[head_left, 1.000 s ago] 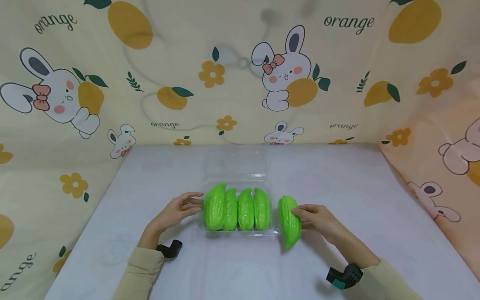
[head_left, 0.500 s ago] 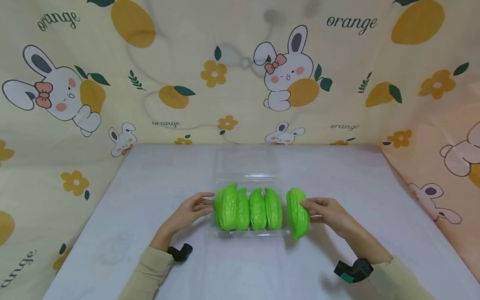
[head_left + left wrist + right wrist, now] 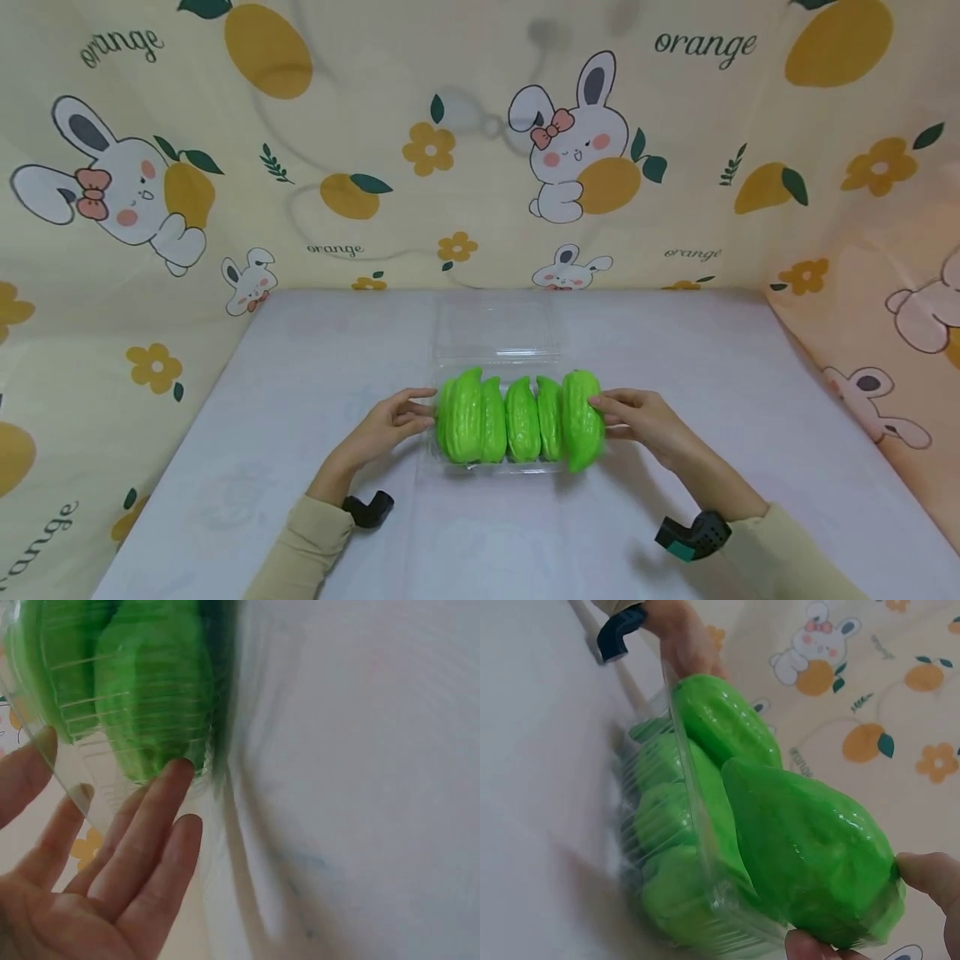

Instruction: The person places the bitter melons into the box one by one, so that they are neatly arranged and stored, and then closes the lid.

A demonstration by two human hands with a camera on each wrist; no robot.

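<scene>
A clear plastic tray [image 3: 497,469] holds several bright green gourds [image 3: 480,417] side by side. My right hand [image 3: 628,417] grips one more green gourd [image 3: 582,419] and holds it against the tray's right end, over the rim. In the right wrist view this gourd [image 3: 810,855] leans on the tray's rim [image 3: 697,825], pinched between my fingertips [image 3: 928,874]. My left hand [image 3: 390,421] lies at the tray's left end. Its straight fingers [image 3: 150,817] touch the clear wall [image 3: 82,791] with a gourd [image 3: 150,712] behind it.
The tray's clear lid [image 3: 498,333] lies open behind it on the white table [image 3: 675,350]. Printed cloth walls [image 3: 112,333] close the table at the back and on both sides. Bare tabletop stretches left, right and in front of the tray.
My right hand has carried the loose gourd left, from the table beside the tray onto the tray's right end. My left hand stays on the left wall.
</scene>
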